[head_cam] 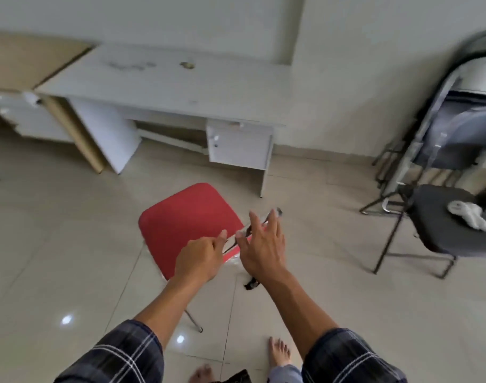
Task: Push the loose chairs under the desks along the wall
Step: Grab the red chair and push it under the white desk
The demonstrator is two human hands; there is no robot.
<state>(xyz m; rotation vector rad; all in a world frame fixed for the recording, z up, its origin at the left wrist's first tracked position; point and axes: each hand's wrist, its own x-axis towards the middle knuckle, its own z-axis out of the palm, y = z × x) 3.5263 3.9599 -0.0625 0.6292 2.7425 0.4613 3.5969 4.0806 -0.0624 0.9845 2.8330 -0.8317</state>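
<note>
A red-seated chair (186, 222) with a metal frame stands on the tiled floor, in front of a white desk (167, 87) that is set against the wall. The chair's back edge is nearest me. My left hand (200, 258) is curled over the dark top bar of the chair's back, fingers closed on it. My right hand (264, 244) hovers just to the right with its fingers spread over the same bar; I cannot tell if it touches. The gap under the desk (170, 134) lies straight ahead of the chair.
A drawer unit (239, 145) hangs under the desk's right end. A wooden-topped desk (29, 59) adjoins on the left. At the right stands a black folding chair (443, 228) with a white cloth (471, 217), behind it folded chairs (457, 120) lean on the wall.
</note>
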